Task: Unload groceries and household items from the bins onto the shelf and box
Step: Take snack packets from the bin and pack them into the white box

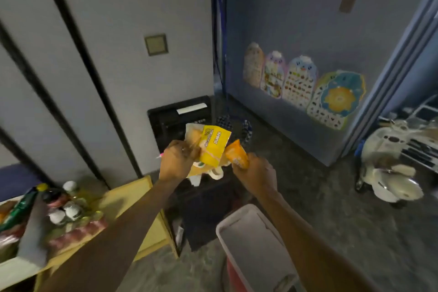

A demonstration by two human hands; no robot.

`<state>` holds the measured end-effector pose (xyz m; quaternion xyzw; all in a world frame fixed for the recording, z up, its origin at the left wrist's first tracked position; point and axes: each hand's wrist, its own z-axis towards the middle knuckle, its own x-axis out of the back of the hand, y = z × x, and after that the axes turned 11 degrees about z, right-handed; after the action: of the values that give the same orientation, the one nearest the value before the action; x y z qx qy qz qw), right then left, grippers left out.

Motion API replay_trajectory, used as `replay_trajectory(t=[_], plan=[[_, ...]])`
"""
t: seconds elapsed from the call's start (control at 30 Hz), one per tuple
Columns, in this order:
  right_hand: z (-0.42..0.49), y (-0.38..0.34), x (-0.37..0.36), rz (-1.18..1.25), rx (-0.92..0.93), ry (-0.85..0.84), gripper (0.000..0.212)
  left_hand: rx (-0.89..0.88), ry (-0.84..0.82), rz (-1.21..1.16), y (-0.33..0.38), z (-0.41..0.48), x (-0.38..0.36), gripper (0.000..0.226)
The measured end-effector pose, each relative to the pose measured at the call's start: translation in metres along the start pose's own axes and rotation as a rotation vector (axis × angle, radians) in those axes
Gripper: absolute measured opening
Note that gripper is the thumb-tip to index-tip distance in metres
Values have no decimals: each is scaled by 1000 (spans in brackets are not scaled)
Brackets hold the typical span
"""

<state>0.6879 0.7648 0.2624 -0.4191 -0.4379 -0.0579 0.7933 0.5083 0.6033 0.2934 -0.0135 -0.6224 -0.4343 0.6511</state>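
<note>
My left hand (176, 159) is raised at the centre of the view, shut on a bunch of snack packets, the front one yellow (214, 146) with others pale and orange behind it. My right hand (257, 169) is beside it, shut on an orange packet (237, 155) whose tip points up toward the yellow one. Below the hands stands a dark bin (206, 199). A yellow wooden shelf (128, 197) at the lower left carries bottles, jars (65, 212) and wrapped goods. A white-rimmed red bin (237, 227) is at the bottom centre under my right forearm.
A black crate (166, 121) stands against the grey panelled wall behind the hands. Posters (308, 87) are stuck low on the blue wall at right. A white toy scooter (388, 168) and a rack stand at the far right. The floor is grey carpet.
</note>
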Motion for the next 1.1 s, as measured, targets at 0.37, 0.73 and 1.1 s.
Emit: replay_trajectory(t=[0.37,0.73,1.1], plan=[[-11,-234,-125,115,305,-116,43,291,276,25,-217,-55,184,36],[-88,-448,-288,165,473,-332,41,566,344,116,-428,-148,307,36],[-111,-526,-443,220,507,-554,42,842,321,98,-566,-160,317,38]])
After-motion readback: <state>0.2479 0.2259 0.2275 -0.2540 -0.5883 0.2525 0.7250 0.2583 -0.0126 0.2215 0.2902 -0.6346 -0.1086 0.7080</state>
